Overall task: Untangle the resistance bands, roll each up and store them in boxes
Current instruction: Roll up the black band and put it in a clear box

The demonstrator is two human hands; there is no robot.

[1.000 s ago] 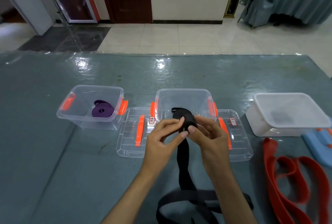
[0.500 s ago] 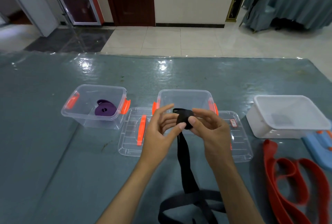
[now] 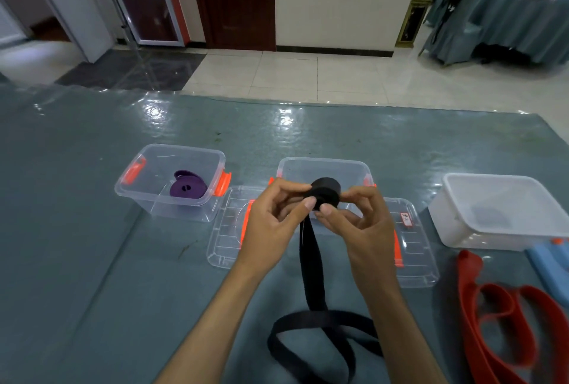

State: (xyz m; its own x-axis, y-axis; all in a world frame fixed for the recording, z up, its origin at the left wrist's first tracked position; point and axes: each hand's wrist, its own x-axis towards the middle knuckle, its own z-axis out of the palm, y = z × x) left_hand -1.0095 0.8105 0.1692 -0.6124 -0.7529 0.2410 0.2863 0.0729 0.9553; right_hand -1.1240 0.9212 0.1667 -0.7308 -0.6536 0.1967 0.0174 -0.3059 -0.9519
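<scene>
A black resistance band (image 3: 311, 263) is partly wound into a small roll at its top end, and its loose tail hangs down and loops on the table near me. My left hand (image 3: 274, 223) and my right hand (image 3: 358, 223) both pinch that roll from either side, in front of the middle clear box (image 3: 323, 168). A rolled purple band (image 3: 187, 188) lies inside the left clear box (image 3: 147, 199). A red band (image 3: 498, 322) lies loose on the table at the right.
Two clear lids with orange clips lie flat, one (image 3: 228, 239) left of my hands, one (image 3: 412, 254) right. A white box (image 3: 505, 214) stands at the right, with a blue lid (image 3: 551, 263) beside it. The table has a grey-blue glossy cover (image 3: 92, 291).
The roll of black band has grown thicker as both hands turned it, and the loose tail on the table has shortened. My hands stay in the same place.
</scene>
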